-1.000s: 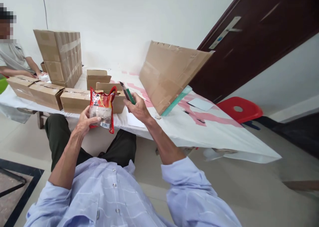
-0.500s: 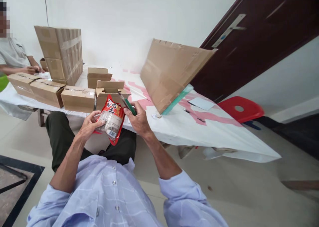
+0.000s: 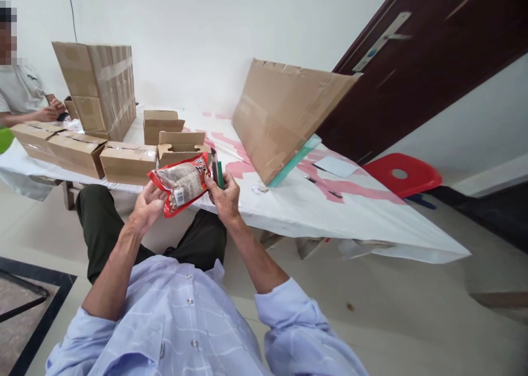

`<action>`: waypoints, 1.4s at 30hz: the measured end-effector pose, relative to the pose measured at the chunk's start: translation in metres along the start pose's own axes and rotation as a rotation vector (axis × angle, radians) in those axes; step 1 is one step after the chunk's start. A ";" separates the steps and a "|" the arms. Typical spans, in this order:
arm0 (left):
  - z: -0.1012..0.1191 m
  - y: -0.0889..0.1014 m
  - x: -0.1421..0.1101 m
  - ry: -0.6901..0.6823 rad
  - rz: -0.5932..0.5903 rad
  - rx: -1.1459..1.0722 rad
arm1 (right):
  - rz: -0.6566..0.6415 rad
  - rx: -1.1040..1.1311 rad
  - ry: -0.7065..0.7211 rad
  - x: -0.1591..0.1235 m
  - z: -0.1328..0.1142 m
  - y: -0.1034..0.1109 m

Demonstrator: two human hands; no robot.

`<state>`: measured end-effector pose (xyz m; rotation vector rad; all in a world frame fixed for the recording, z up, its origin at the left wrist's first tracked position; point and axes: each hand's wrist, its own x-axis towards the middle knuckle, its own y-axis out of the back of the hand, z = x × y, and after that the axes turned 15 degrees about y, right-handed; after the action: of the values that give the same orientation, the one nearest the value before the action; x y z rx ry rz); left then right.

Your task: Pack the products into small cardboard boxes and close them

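A red-edged plastic food packet (image 3: 181, 183) with a clear window and a barcode label is held tilted above my lap, at the table's front edge. The fingers of my left hand (image 3: 146, 208) are curled at its left end, partly hidden by it. With thumb and fingers, my right hand (image 3: 225, 197) pinches the packet's right end. That same hand also grips a green-handled cutter (image 3: 220, 174), its dark end pointing up. Just behind the packet stands an open cardboard box (image 3: 181, 140) with its flap raised.
Closed cartons (image 3: 128, 161) line the table's front left, before a tall taped stack (image 3: 111, 90). A large cardboard sheet (image 3: 284, 112) leans at the back. A pen (image 3: 309, 179) lies on the white table cover (image 3: 280, 216). A co-worker (image 3: 25, 95) sits far left; a red stool (image 3: 412, 178) stands right.
The packet has turned from upright to nearly sideways, its printed end now toward my right hand. My left thumb has come off its front. The cutter has swung more upright.
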<state>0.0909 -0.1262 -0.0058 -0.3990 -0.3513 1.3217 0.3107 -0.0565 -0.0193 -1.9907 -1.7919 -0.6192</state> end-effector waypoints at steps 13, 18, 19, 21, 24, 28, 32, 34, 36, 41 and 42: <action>0.008 0.014 0.000 0.123 0.157 0.100 | -0.077 0.122 -0.052 -0.003 -0.010 0.003; 0.015 0.020 -0.004 0.157 0.123 0.165 | -0.246 0.126 -0.105 -0.003 -0.014 0.006; 0.016 0.021 -0.005 0.160 0.132 0.181 | -0.261 0.126 -0.119 -0.004 -0.014 0.006; 0.016 0.023 -0.004 0.144 0.165 0.228 | -0.259 0.129 -0.130 -0.006 -0.012 0.005; 0.017 0.024 -0.002 0.055 0.236 0.314 | -0.230 0.115 -0.107 -0.010 -0.007 0.002; 0.020 0.025 -0.002 -0.083 0.290 0.355 | -0.197 0.091 -0.091 -0.017 -0.003 -0.006; 0.019 0.030 -0.003 -0.172 0.214 0.256 | -0.076 0.153 -0.150 -0.024 -0.004 -0.019; 0.013 0.030 0.000 -0.206 0.169 0.236 | -0.018 0.188 -0.183 -0.028 -0.008 -0.027; 0.006 0.027 0.004 -0.241 0.154 0.205 | -0.001 0.199 -0.203 -0.032 -0.013 -0.034; -0.001 0.008 0.008 -0.239 0.141 0.002 | -0.133 0.180 -0.177 -0.047 -0.027 -0.042; 0.001 0.005 0.007 -0.221 0.164 -0.036 | -0.163 0.172 -0.164 -0.050 -0.030 -0.042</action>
<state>0.0873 -0.1184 -0.0071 -0.3169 -0.5368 1.5262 0.2629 -0.1103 -0.0229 -1.8395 -2.0451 -0.3429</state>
